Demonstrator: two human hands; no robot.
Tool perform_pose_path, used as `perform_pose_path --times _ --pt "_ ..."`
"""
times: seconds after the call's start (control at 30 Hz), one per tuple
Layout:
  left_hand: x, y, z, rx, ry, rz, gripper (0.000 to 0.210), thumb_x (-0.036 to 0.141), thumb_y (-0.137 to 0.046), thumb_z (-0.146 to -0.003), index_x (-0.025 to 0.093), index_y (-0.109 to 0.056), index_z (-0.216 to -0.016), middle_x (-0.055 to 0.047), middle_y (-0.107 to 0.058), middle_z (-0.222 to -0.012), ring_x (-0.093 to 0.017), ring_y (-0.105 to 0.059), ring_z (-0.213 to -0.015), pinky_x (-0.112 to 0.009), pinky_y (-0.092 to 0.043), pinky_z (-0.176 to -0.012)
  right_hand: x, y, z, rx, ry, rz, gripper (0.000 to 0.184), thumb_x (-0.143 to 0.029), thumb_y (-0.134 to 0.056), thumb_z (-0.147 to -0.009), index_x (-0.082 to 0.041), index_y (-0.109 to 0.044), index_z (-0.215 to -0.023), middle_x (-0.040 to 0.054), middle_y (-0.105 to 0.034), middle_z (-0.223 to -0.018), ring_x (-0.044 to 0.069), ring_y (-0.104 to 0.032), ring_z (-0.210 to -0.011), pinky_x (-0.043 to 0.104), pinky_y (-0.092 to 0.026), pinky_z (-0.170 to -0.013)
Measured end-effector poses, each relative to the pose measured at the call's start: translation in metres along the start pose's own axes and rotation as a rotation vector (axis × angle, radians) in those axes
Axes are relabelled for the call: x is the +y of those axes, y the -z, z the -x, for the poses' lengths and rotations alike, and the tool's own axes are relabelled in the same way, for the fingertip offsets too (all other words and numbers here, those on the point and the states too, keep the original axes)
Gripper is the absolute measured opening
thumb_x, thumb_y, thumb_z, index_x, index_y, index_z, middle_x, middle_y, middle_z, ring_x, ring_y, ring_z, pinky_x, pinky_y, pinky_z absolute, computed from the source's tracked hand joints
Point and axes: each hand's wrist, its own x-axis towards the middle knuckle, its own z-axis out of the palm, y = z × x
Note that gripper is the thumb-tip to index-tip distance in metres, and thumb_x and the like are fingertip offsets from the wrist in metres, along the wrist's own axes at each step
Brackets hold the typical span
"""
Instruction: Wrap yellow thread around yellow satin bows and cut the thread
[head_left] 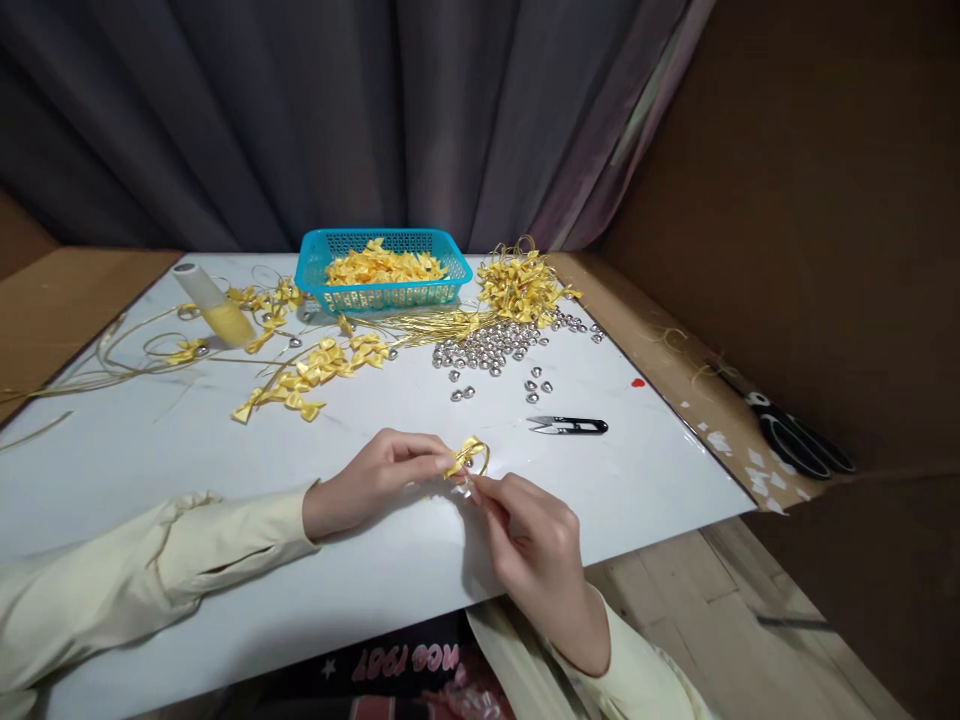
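Note:
My left hand [386, 477] pinches a small yellow ribbon bow [471, 447] above the front of the white table. A loop of gold cord curves beside the bow, and a silver bead shows against it. My right hand [529, 530] is closed just to the right, thumb and forefinger pinching at the lower end of the bow's cord; the exact spot is partly hidden by the fingers. Thread snips [574, 426] with black handles lie behind my right hand. Several silver beads [491, 345] are heaped farther back, with a few loose ones nearer.
A blue basket [390, 297] of yellow bows stands at the back. Beside it lies a bunch of finished-looking bows on gold cord [523, 285]. Loose bows [322, 365] lie left of centre, near a yellow thread spool [217, 305]. Black-handled scissors [799, 440] rest on cardboard at right.

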Motion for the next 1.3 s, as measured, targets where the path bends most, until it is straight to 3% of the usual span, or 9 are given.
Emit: perform_pose_path --times 0.27,0.67,1.0,1.3 --pt "-0.001 0.000 0.003 0.005 -0.132 -0.124 0.022 0.028 -0.058 -0.084 0.010 -0.069 -0.080 -0.008 -0.065 -0.083 -0.017 -0.057 -0.079 -0.026 -0.044 -0.072 0.002 -0.007 0.001 0.045 0.046 -0.013 0.026 0.001 -0.041 -0.083 -0.012 -0.063 -0.090 -0.0017 -0.045 -0.057 0.012 -0.040 -0.050 0.024 -0.031 -0.047" --pt "-0.001 -0.001 0.002 0.020 -0.137 -0.127 0.021 0.027 -0.057 -0.085 0.010 -0.069 -0.080 -0.007 -0.065 -0.083 -0.016 -0.057 -0.080 -0.025 -0.044 -0.071 0.000 -0.012 -0.004 0.085 -0.045 0.009 0.023 0.003 -0.035 -0.072 -0.016 -0.048 -0.067 -0.0015 -0.045 -0.057 0.010 -0.038 -0.050 0.022 -0.030 -0.050" --pt "-0.002 -0.003 0.003 0.034 -0.184 -0.185 0.023 0.028 -0.054 -0.087 0.010 -0.068 -0.081 -0.006 -0.063 -0.083 -0.016 -0.056 -0.079 -0.026 -0.043 -0.070 -0.001 -0.014 -0.010 0.108 -0.056 0.042 0.022 0.001 -0.034 -0.071 -0.018 -0.043 -0.065 -0.0039 -0.036 -0.055 0.010 -0.033 -0.048 0.022 -0.027 -0.047" --pt "-0.003 -0.002 0.002 0.041 -0.188 -0.195 0.022 0.028 -0.054 -0.087 0.011 -0.068 -0.082 -0.006 -0.064 -0.084 -0.016 -0.057 -0.080 -0.027 -0.043 -0.072 -0.002 -0.016 -0.008 0.107 -0.006 0.148 0.023 0.003 -0.035 -0.070 -0.018 -0.045 -0.067 -0.0024 -0.040 -0.056 0.011 -0.036 -0.049 0.023 -0.029 -0.048"
